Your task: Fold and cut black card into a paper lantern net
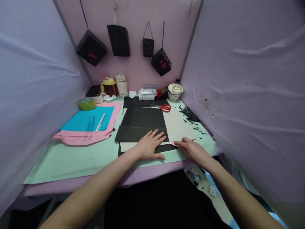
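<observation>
My left hand (150, 145) lies flat with spread fingers on the lower right part of a sheet of black paper (143, 118). Closed around a small pink-handled craft knife (174, 144), my right hand (188, 147) rests just right of that sheet. The knife's thin blade points left, near the lower right corner of the black sheet. Beneath the black paper a white board (177, 122) shows on the right and along the front. Red-handled scissors (165, 108) lie behind, at the sheet's far right corner.
On the left, a clear ruler (89, 128) and a white pen (100, 122) lie on blue paper (76, 119) over pink sheets. Black scraps (189, 114) are heaped at right. A lidded bowl (175, 91), pen box (147, 93) and bottle (122, 86) line the back; black lanterns (91, 47) hang above.
</observation>
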{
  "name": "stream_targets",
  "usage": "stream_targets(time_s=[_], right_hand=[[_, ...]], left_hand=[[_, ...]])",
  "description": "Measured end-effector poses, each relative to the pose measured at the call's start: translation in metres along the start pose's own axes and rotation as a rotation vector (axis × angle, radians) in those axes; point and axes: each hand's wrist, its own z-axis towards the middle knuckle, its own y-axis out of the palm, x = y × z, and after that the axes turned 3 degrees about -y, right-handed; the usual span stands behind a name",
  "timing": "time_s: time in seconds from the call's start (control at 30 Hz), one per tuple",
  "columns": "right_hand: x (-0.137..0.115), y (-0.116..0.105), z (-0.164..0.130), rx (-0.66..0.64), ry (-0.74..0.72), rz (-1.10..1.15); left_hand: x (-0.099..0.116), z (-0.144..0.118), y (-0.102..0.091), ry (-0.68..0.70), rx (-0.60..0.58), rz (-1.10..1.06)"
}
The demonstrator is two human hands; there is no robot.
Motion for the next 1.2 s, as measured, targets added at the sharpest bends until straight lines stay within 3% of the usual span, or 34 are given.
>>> stream_targets(time_s=[0.27,0.53,0.77,1.2], right_hand=[[-0.011,-0.001,-0.005,-0.010,0.026,0.011],[0.006,-0.001,-0.009,0.005,0.040,0.061],[0.012,-0.002,-0.010,-0.014,0.036,0.051],[-0.017,-0.006,-0.010,-0.018,0.077,-0.022]], left_hand=[[0.001,0.001,-0.002,-0.017,-0.027,-0.013],[0.035,0.022,0.008,-0.102,-0.023,-0.060],[0.037,0.026,0.008,-0.093,-0.047,-0.070],[0.038,0.026,0.009,-0.082,-0.026,-0.060]])
